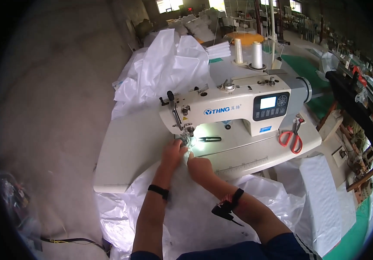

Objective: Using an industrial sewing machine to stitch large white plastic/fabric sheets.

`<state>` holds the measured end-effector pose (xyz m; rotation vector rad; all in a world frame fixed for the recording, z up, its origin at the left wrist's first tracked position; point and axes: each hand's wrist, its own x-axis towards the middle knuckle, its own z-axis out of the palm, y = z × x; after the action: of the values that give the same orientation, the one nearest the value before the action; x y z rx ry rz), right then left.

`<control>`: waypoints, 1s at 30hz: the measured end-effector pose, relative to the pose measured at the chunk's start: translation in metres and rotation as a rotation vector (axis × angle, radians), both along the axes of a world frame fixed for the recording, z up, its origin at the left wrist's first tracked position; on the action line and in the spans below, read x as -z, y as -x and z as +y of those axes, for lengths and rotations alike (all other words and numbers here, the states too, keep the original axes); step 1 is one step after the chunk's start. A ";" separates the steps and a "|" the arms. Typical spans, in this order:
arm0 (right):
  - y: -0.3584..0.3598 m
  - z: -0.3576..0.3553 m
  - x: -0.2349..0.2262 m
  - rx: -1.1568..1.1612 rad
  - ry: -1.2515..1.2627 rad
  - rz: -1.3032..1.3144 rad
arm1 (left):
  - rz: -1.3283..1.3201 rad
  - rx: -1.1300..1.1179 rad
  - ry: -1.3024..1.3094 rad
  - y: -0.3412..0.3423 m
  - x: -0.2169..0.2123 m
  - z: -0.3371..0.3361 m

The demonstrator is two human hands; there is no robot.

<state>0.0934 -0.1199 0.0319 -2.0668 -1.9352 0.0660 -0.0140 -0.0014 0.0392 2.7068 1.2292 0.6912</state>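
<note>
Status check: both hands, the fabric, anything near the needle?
Left hand and right hand both pressed on white fabric at the needle. Black snips lie just right of it. Red scissors well off right.

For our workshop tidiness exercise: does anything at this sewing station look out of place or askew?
Mostly orderly. The red-handled scissors lie close to the table's right edge, and white sheeting is heaped loosely behind the sewing machine. Both hands hold fabric at the needle.
</note>
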 end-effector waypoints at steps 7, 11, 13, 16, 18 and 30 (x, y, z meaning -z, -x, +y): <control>0.003 0.000 0.007 -0.011 -0.031 0.022 | -0.105 0.332 -0.065 0.008 0.011 -0.033; 0.005 0.002 0.006 0.037 -0.090 0.031 | -0.152 0.410 -0.105 0.006 0.023 -0.016; 0.008 0.006 0.004 0.090 -0.102 0.050 | -0.180 0.439 -0.103 0.007 0.028 -0.003; 0.011 0.016 0.000 0.115 -0.068 0.043 | -0.221 0.417 -0.101 0.008 0.034 0.013; 0.010 0.023 -0.002 0.075 -0.052 0.063 | -0.222 0.337 -0.047 0.007 0.037 0.019; 0.001 0.044 0.005 0.109 0.007 0.215 | -0.140 0.396 -0.140 0.019 0.023 0.023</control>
<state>0.0921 -0.0760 0.0269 -2.0715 -1.6962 0.2601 -0.0335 0.0215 0.0159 2.8272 0.6065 0.9152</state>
